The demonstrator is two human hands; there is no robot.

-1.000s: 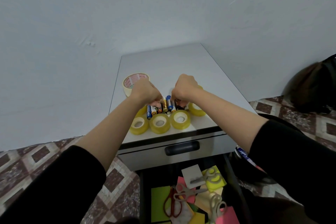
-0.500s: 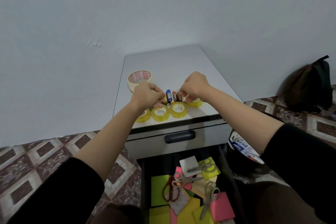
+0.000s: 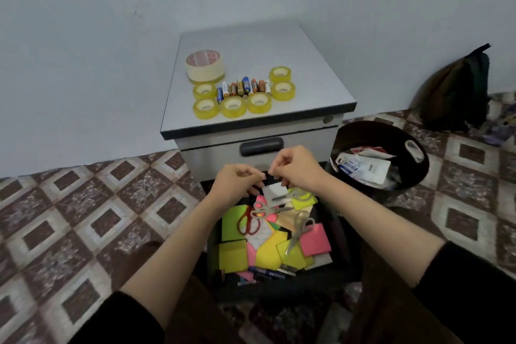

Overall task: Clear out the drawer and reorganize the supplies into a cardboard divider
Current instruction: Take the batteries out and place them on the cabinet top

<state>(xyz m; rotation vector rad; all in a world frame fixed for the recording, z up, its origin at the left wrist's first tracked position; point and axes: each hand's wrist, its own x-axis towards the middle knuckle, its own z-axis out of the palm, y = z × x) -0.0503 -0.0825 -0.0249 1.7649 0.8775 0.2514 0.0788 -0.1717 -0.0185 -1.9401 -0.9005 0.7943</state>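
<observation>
Fingers [image 3: 252, 172] of the left hand [image 3: 237, 180] are curled inward, thumb against forefinger. Fingers [image 3: 277, 167] of the right hand [image 3: 297, 167] are curled the same way. The fingertips of both hands nearly meet. No item is visible in either grip; whether something small is pinched cannot be told.

Both hands hover over the rear end of the open drawer [image 3: 213, 246], just in front of the closed upper drawer's handle [image 3: 261, 146]. A white pad [image 3: 275, 193] lies directly below the fingertips.

Drawer contents:
- sticky notes [image 3: 233, 220] in green, yellow and pink, overlapping
- red scissors [image 3: 248, 222] beside the green notes
- two grey scissors [image 3: 300, 227] lying across the notes
- loose batteries [image 3: 268, 272] along the near wall

On the cabinet top [image 3: 251, 45]:
- a row of batteries [image 3: 243, 86], lying side by side
- six small tape rolls [image 3: 233, 105], flat, ringing the row on its left, near and right sides
- a large tape roll [image 3: 204, 65], behind the left end

A bin [image 3: 413, 176] holding paper waste stands on the tiled floor, right of the cabinet. A dark bag [image 3: 458, 92] leans against the wall beyond it.
</observation>
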